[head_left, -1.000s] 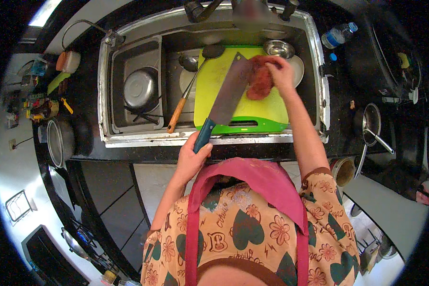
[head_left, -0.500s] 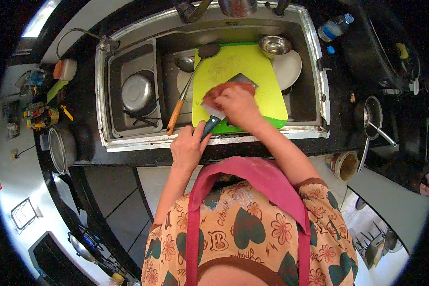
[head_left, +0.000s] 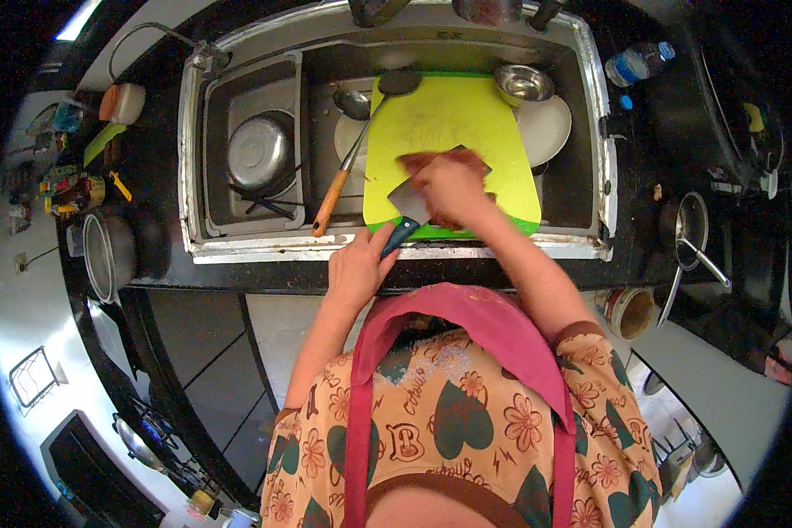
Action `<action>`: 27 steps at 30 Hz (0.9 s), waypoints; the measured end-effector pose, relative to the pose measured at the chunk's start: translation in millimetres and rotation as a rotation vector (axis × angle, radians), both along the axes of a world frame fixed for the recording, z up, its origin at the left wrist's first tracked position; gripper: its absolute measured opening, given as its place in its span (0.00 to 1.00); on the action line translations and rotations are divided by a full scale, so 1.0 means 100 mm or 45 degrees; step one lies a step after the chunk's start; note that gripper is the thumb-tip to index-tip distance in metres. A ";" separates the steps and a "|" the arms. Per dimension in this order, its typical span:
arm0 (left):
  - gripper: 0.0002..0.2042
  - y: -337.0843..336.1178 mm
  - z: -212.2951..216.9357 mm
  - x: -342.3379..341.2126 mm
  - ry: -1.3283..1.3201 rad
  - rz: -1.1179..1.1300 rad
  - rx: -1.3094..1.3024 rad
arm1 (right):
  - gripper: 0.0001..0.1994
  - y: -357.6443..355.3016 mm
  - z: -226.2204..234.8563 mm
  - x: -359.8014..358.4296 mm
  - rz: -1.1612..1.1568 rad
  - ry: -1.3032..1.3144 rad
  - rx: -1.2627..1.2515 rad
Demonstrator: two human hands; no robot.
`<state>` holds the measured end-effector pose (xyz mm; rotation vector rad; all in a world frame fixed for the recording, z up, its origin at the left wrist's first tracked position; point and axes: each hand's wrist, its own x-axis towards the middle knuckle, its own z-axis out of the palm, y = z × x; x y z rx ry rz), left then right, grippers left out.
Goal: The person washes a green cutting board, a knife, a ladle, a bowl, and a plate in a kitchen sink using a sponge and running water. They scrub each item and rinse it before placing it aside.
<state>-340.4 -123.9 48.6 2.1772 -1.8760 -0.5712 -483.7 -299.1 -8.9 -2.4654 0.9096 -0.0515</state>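
Under the right grip [head_left: 454,189], red cloth [head_left: 416,162] lies across the cleaver [head_left: 408,204].

the person wears a loose shirt [head_left: 493,440] in light orange-tan, printed all over with big dark green hearts [head_left: 463,418], flowers [head_left: 523,422] drawn in reddish-brown outline, small brown lightning bolts [head_left: 504,460], looping script [head_left: 416,396] and one bold outlined letter [head_left: 407,443]. a brown band [head_left: 449,478] trims the round neck, and the short, wide right sleeve [head_left: 603,356] ends in a matching brown edge [head_left: 581,329]. over the shirt goes a raspberry-pink apron [head_left: 524,352], its cloth creased and bunched, with two flat straps [head_left: 356,466] of the same pink. the left hand [head_left: 356,267] and right hand [head_left: 453,189] are bare.
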 end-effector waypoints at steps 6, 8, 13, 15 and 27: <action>0.20 -0.02 0.02 -0.01 0.040 0.025 0.057 | 0.08 -0.43 -0.24 -0.22 -0.132 0.115 -0.079; 0.19 -0.03 0.00 0.01 0.030 0.028 0.053 | 0.08 -0.09 -0.15 0.03 -0.005 0.099 0.135; 0.19 0.00 -0.03 0.05 0.053 0.011 0.004 | 0.08 0.17 0.23 0.12 -0.020 -0.216 0.231; 0.19 0.03 -0.02 0.05 0.058 0.026 0.061 | 0.08 -0.21 -0.07 0.00 -0.132 0.115 0.185; 0.20 0.05 -0.11 0.15 -0.031 -0.025 0.056 | 0.13 0.12 0.02 0.18 -0.035 -0.109 0.101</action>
